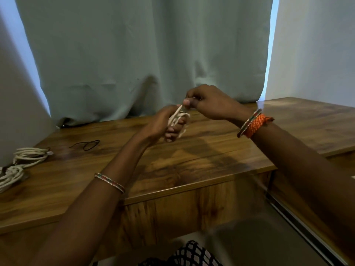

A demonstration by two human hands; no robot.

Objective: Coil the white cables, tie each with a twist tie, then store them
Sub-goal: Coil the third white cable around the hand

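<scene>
Left hand (163, 121) clenched round small white cable coil (177, 120), held in air above wooden table (192, 160); right hand (207, 101) pinches loose strand at coil top, just beside left thumb

Risk: strand slipping from pinch lets loops spring apart (grip on coil looks shallow)

Coil long axis runs upper right to lower left, loose end up toward right hand

Black twist tie (89, 144) lies well apart, left; tied coils (23, 162) at far left edge

My left hand (165, 121) is curled closed, fingers folded under; my right hand (207, 101) sits just above it, thumb and forefinger pinched together.
</scene>
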